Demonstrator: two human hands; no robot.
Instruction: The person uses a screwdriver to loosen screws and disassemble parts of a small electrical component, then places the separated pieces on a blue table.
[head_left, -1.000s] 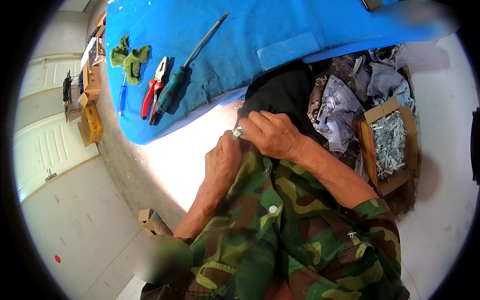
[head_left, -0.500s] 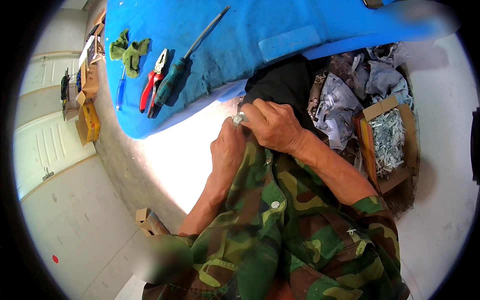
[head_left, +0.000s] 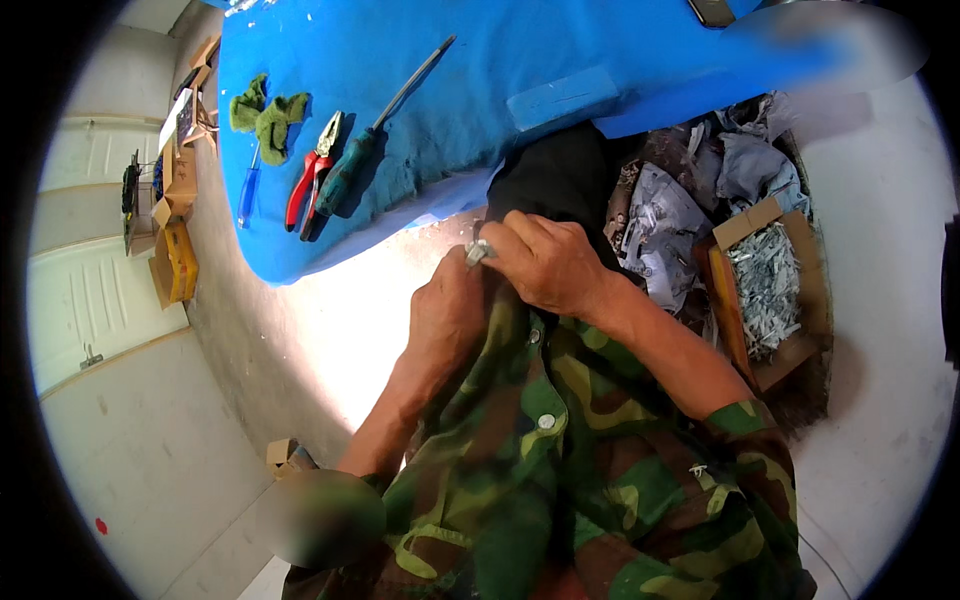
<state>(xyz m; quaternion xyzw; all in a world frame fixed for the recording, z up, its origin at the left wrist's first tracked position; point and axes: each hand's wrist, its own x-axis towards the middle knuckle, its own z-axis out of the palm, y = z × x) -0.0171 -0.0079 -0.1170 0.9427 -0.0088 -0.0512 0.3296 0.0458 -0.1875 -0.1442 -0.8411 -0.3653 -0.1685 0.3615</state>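
Note:
Both hands are together in front of my body, over my lap and short of the blue-covered table (head_left: 430, 130). A small silvery metal piece (head_left: 479, 252) shows between my fingertips; its exact kind is too small to tell. My left hand (head_left: 446, 305) is closed and pinches it from the left. From the right, my right hand (head_left: 552, 262) is closed on the same piece with thumb and bent fingers. On the table lie red-handled pliers (head_left: 312, 178), a long screwdriver with a teal handle (head_left: 345, 172), a smaller blue-handled screwdriver (head_left: 249, 196) and a crumpled green cloth (head_left: 271, 122).
To my right stands an open cardboard box (head_left: 768, 290) full of small silvery metal pieces, beside crumpled grey plastic bags (head_left: 668, 225). A flat blue block (head_left: 563, 98) lies at the table's near edge. A phone-like dark object (head_left: 712, 12) is at the far edge. Cartons (head_left: 175, 262) stand far left.
My hands have stayed pinched on the small metal piece, with only slight finger and wrist movement. The view has shifted a little, so the table tools appear slightly lower.

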